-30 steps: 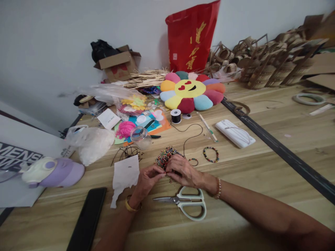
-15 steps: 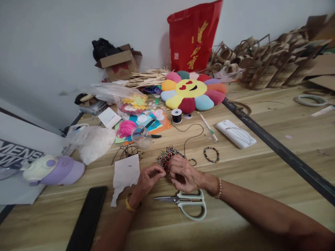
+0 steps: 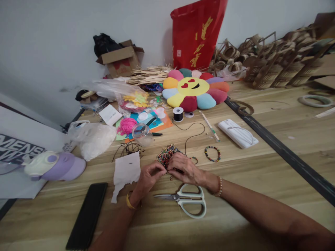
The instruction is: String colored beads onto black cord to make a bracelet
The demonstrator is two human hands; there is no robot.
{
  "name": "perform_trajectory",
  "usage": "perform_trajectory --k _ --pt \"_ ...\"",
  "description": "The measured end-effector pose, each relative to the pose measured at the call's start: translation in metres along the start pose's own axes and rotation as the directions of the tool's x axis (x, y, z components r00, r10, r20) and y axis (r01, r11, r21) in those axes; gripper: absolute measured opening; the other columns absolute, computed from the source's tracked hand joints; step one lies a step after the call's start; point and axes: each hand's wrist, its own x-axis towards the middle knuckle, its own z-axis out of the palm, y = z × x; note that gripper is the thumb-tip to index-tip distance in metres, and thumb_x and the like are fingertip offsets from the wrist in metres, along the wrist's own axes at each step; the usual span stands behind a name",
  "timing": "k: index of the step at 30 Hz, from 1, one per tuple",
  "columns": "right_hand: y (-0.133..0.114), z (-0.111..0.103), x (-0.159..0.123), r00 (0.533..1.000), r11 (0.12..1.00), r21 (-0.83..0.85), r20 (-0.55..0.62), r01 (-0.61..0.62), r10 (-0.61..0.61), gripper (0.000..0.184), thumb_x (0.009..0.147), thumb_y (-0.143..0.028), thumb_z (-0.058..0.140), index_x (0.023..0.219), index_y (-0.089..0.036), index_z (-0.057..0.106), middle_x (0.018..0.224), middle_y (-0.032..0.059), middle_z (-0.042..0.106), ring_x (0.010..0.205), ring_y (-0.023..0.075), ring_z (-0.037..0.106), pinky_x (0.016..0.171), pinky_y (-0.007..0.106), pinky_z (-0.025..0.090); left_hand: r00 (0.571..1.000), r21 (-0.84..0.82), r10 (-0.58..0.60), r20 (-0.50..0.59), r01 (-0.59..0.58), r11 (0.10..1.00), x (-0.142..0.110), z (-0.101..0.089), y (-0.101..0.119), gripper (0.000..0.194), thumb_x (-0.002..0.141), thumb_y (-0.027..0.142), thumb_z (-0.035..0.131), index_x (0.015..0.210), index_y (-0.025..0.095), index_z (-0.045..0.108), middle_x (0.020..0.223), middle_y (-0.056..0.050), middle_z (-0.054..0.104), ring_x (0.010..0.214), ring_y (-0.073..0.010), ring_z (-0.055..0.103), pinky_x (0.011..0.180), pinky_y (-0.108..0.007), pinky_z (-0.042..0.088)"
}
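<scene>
My left hand [image 3: 150, 176] and my right hand [image 3: 185, 168] meet fingertip to fingertip at the near edge of a pile of small multicoloured beads [image 3: 165, 154]. Both are closed in a pinch. A black cord [image 3: 192, 136] runs from its spool [image 3: 178, 114] to behind my right hand, and a short strung row of beads [image 3: 194, 159] shows beside that hand. What sits between the left fingertips is too small to make out. A few loose beads [image 3: 171, 178] lie just below the fingers. White-handled scissors [image 3: 180, 198] lie nearer me, their blades pointing left.
A finished-looking bead bracelet [image 3: 212, 154] lies to the right, near a white power bank [image 3: 237, 133]. Torn white paper [image 3: 127, 169], cord scraps [image 3: 128, 149], a clear jar [image 3: 142, 134] and a black phone [image 3: 87, 216] are on the left. A flower cushion [image 3: 195, 89] stands behind.
My right hand's fingers have drawn in flatter towards the left fingertips, uncovering loose beads below them and more of the scissors' upper handle. The whole view has shifted slightly.
</scene>
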Motion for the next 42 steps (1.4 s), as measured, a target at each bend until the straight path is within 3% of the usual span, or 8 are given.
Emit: perform_trajectory --k 5,8,11,14,17,23,30,42 --pt "0.002 0.0 0.0 1.0 1.0 0.009 -0.011 -0.009 0.009 0.007 0.095 -0.018 0.051 0.092 -0.018 0.057 0.085 0.0061 0.062 0.084 0.0184 0.056 0.081 0.036 0.045 0.998 0.027 -0.048 -0.041 0.049 0.998 -0.002 0.002 -0.002 0.018 0.076 0.029 0.07 0.069 0.014 0.066 0.065 -0.002 0.063 0.062 -0.0133 0.057 0.061 -0.022 0.046" --pt "0.002 0.001 0.0 0.999 1.0 0.014 -0.033 -0.01 0.01 0.01 0.095 -0.018 0.049 0.089 -0.018 0.057 0.083 0.0059 0.063 0.082 0.0181 0.056 0.079 0.035 0.046 0.994 0.011 -0.062 -0.088 0.063 0.998 -0.003 0.005 -0.005 0.014 0.076 0.027 0.07 0.08 0.014 0.066 0.069 -0.001 0.065 0.064 -0.0135 0.06 0.062 -0.022 0.048" --pt "0.002 0.001 0.0 0.994 0.999 0.03 -0.1 -0.043 0.045 0.011 0.096 -0.018 0.048 0.088 -0.017 0.056 0.081 0.0056 0.062 0.079 0.0174 0.056 0.075 0.033 0.047 0.993 0.078 -0.002 -0.122 0.012 0.997 -0.004 0.007 -0.006 0.015 0.076 0.024 0.07 0.088 0.015 0.065 0.075 -0.003 0.067 0.07 -0.0154 0.063 0.067 -0.025 0.05" --pt "0.001 0.002 -0.001 0.98 0.994 0.058 -0.176 -0.089 0.098 0.011 0.096 -0.02 0.048 0.089 -0.018 0.056 0.08 0.0048 0.061 0.076 0.0166 0.056 0.071 0.031 0.048 0.985 0.263 0.168 -0.041 -0.151 0.953 -0.004 0.008 -0.002 0.004 0.079 0.02 0.068 0.077 0.016 0.067 0.075 -0.005 0.068 0.073 -0.0174 0.063 0.071 -0.029 0.05" --pt "0.002 0.002 -0.001 0.969 0.991 0.082 -0.212 -0.109 0.124 0.009 0.096 -0.019 0.048 0.092 -0.018 0.056 0.082 0.0051 0.061 0.077 0.0164 0.057 0.069 0.029 0.049 0.952 0.363 0.292 0.098 -0.307 0.88 -0.004 0.008 0.003 0.008 0.08 0.017 0.067 0.073 0.016 0.067 0.073 -0.005 0.067 0.075 -0.0187 0.061 0.072 -0.031 0.048" --pt "0.003 0.002 -0.002 0.953 0.982 0.098 -0.244 -0.163 0.182 0.008 0.096 -0.02 0.048 0.098 -0.019 0.056 0.084 0.0052 0.062 0.077 0.0172 0.059 0.07 0.03 0.049 0.9 0.477 0.326 0.288 -0.43 0.766 -0.009 0.011 0.003 0.007 0.083 0.016 0.064 0.079 0.017 0.069 0.08 -0.005 0.065 0.08 -0.0189 0.057 0.076 -0.032 0.047" --pt "0.003 0.001 -0.001 0.946 0.967 0.119 -0.214 -0.224 0.245 0.009 0.095 -0.023 0.05 0.093 -0.018 0.058 0.082 0.0047 0.062 0.074 0.0164 0.057 0.068 0.028 0.047 0.876 0.559 0.363 0.318 -0.482 0.674 -0.01 0.012 -0.003 0.014 0.089 0.013 0.056 0.08 0.016 0.068 0.079 -0.006 0.064 0.082 -0.0193 0.056 0.079 -0.034 0.047" --pt "0.004 0.002 -0.001 0.949 0.968 0.105 -0.196 -0.229 0.246 0.01 0.095 -0.023 0.05 0.091 -0.019 0.058 0.08 0.0041 0.061 0.071 0.0161 0.056 0.066 0.028 0.047 0.891 0.593 0.374 0.256 -0.451 0.667 -0.007 0.011 -0.01 0.018 0.092 0.016 0.052 0.082 0.017 0.068 0.081 -0.006 0.066 0.082 -0.0192 0.057 0.081 -0.035 0.047"
